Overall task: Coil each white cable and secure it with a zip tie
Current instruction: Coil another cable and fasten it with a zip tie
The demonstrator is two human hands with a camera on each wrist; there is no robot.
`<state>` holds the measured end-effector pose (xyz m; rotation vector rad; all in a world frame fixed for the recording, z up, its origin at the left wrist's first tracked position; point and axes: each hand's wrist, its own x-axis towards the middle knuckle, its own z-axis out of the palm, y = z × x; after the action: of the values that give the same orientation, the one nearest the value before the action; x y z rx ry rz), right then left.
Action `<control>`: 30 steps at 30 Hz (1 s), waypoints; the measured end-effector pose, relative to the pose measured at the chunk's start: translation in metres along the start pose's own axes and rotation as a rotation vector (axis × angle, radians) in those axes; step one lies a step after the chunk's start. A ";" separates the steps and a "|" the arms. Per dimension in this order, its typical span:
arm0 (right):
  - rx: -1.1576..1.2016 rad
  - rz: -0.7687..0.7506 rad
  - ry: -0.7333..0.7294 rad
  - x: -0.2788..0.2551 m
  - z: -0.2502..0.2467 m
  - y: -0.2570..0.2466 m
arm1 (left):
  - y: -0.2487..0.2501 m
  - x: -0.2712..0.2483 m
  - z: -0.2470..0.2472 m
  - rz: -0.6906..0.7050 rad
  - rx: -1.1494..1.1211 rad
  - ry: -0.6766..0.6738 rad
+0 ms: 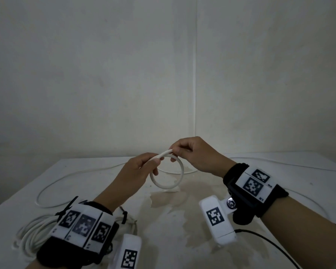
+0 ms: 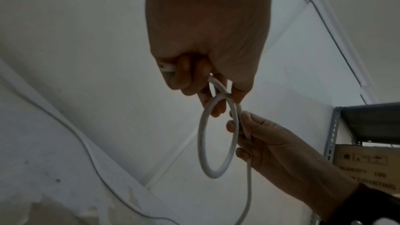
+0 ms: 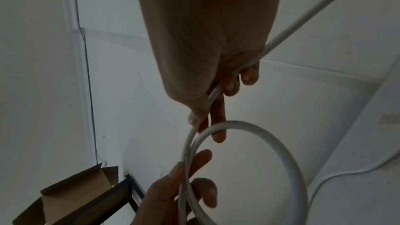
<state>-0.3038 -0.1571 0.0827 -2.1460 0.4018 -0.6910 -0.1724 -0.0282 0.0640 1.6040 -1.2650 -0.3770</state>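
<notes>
I hold a white cable's first loop in the air over the middle of the table. My left hand pinches the loop at its upper left where the strands cross. My right hand pinches the cable just beside it at the top. In the left wrist view the left hand grips the cable end above the loop, and the right hand holds the loop's right side. The right wrist view has the right hand gripping the strand that runs through its palm into the loop.
The rest of the held cable trails in a wide curve over the white table to the left. A coiled white cable bundle with black zip ties lies at the near left. A thin black cable crosses the near right.
</notes>
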 end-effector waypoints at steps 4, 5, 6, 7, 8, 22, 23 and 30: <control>-0.022 -0.021 0.021 0.000 -0.001 -0.002 | -0.006 0.003 0.000 0.023 0.104 -0.002; -0.032 -0.015 0.027 0.001 -0.001 -0.001 | -0.005 0.004 0.001 0.012 0.107 -0.005; -0.041 -0.009 0.031 0.001 -0.001 -0.001 | -0.005 0.005 0.001 0.004 0.105 -0.006; -0.048 -0.004 0.034 0.001 -0.001 -0.001 | -0.002 0.006 0.002 0.003 0.098 -0.006; -0.053 -0.001 0.035 0.000 -0.001 -0.002 | -0.001 0.006 0.003 0.009 0.092 -0.004; 0.006 0.018 0.106 -0.009 0.006 -0.001 | -0.001 0.005 0.009 0.091 0.066 0.173; -0.002 0.008 0.129 -0.009 0.007 0.000 | -0.001 0.005 0.009 0.098 0.102 0.201; -0.108 -0.024 0.259 -0.010 0.003 0.007 | 0.005 0.000 0.001 -0.075 -0.104 0.120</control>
<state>-0.3102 -0.1543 0.0721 -2.1705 0.5626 -0.9854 -0.1761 -0.0287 0.0674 1.5655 -1.0797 -0.3812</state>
